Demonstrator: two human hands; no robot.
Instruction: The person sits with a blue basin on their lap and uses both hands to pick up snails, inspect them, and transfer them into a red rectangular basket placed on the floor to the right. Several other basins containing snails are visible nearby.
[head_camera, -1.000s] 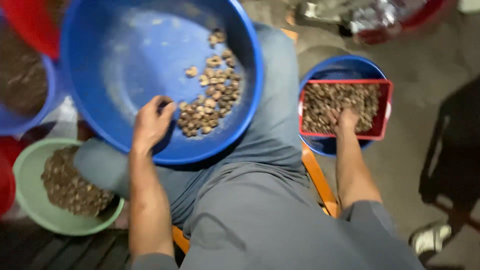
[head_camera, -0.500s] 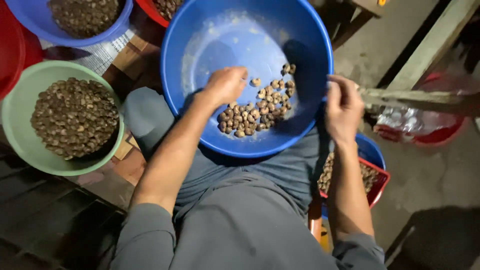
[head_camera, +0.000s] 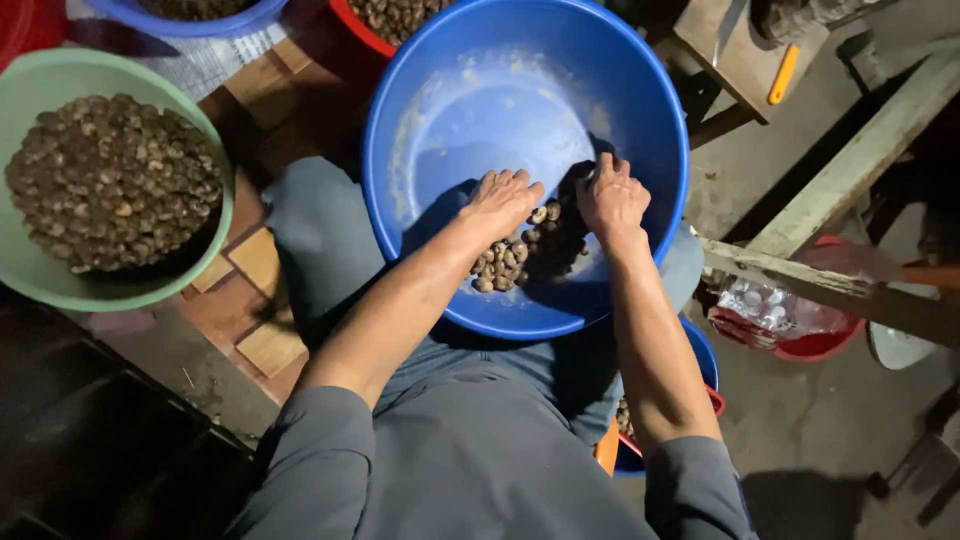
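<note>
A large blue basin (head_camera: 430, 120) fills the upper centre, resting on the person's lap. A green bowl (head_camera: 30, 280) heaped with brown nuts sits at the left edge. A wooden beam (head_camera: 830, 285) crosses the right side above a red tub (head_camera: 810, 345). Inside the basin, left hand (head_camera: 500, 200) lies open, fingers spread, on the nut pile (head_camera: 520, 255); right hand (head_camera: 612, 195) curls over the pile, grip cannot be told

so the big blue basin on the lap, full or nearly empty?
Nearly empty. The blue basin shows mostly bare floor; only a small pile of nuts sits at the near side, under the left hand and right hand.
</note>
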